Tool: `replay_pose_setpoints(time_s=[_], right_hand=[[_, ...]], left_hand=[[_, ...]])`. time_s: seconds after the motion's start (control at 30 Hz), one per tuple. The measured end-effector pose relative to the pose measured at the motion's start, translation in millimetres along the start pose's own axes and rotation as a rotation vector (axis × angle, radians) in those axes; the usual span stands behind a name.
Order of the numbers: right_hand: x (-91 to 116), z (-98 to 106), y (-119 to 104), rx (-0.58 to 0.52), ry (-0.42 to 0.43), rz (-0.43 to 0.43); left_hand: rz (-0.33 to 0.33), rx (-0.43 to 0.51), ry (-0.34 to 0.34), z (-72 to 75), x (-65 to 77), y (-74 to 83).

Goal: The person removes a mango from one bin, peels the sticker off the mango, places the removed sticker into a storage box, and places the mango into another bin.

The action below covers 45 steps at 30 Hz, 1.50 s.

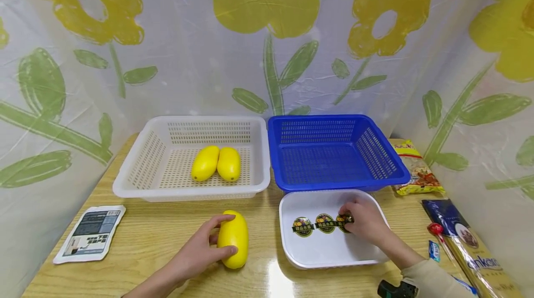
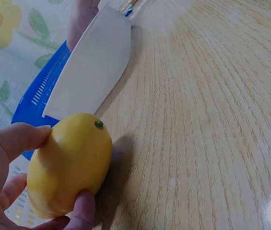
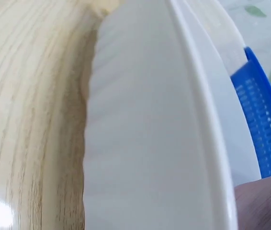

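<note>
My left hand (image 1: 202,248) grips a yellow oval melon (image 1: 233,239) on the wooden table, thumb on the near side and fingers round the far end. The left wrist view shows the small green stem spot on the melon (image 2: 73,163). My right hand (image 1: 367,221) reaches into a white plastic basin (image 1: 329,254), its thumb and fingertips pinching the right end of a row of round black-and-gold fruit stickers (image 1: 325,223). Part of the rightmost sticker is hidden by the fingers. In the right wrist view the basin wall (image 3: 150,124) covers most of that hand.
Behind stand a white slotted basket (image 1: 142,191) with two yellow melons (image 1: 217,163) and a blue basket (image 1: 338,182). A white packet (image 1: 91,234) lies at left. At right are a snack bag (image 1: 417,173), a long pasta pack (image 1: 471,247), a red lollipop (image 1: 435,229) and a small blue wrapper (image 1: 434,251).
</note>
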State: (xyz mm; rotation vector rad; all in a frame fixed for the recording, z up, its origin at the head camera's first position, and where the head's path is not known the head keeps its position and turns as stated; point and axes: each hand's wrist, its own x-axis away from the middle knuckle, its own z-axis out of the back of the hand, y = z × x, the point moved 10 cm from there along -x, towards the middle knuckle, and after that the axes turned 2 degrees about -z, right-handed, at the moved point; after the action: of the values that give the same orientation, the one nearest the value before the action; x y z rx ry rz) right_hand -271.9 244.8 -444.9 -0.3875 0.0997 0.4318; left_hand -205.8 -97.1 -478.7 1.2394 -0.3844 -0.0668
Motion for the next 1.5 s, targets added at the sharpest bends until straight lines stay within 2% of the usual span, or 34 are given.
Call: replay_pose_setpoints(time_s=[0.2,0.5,0.67,0.8,0.9,1.03,1.2,1.3,1.4,1.5], right_hand=[[2.2,-11.6,8.8,-0.262,-0.143,-0.077],[4.9,-11.7,0.2,-0.351,-0.199,-0.036],[7.9,-13.4,-0.3,-0.462,-0.225,-0.089],[9.2,-11.7,-4.6,-0.558,-0.25,-0.128],[7.2,-6.6,-14.7,-0.608,-0.274,-0.142],[1.3,7.5,-38.6,-0.616,-0.286,-0.132],[-7.7,23.7,-79.5,-0.615,-0.26,-0.05],[-10.6,23.0,-102.9,-0.651,-0.268,-0.015],[-12.0,16.3,-122.7,-0.7,-0.291,-0.007],[-14.9,8.3,-138.4,-0.721,-0.299,0.001]], left_hand=[[-0.01,0.017,-0.007,-1.6,0.4,0.0],[-0.001,0.001,-0.013,-2.7,1.9,-0.7],[-0.029,0.003,-0.009,-3.6,4.3,1.8],[-0.06,-0.025,0.024,-3.3,6.1,5.0],[-0.099,-0.051,0.054,-4.4,6.1,8.8],[-0.132,-0.093,0.091,-7.0,4.7,12.6],[-0.152,-0.166,0.147,-1.9,7.8,14.5],[-0.224,-0.306,0.186,6.7,15.5,24.6],[-0.366,-0.455,0.22,20.2,28.6,46.9],[-0.503,-0.543,0.272,45.5,45.2,74.3]])
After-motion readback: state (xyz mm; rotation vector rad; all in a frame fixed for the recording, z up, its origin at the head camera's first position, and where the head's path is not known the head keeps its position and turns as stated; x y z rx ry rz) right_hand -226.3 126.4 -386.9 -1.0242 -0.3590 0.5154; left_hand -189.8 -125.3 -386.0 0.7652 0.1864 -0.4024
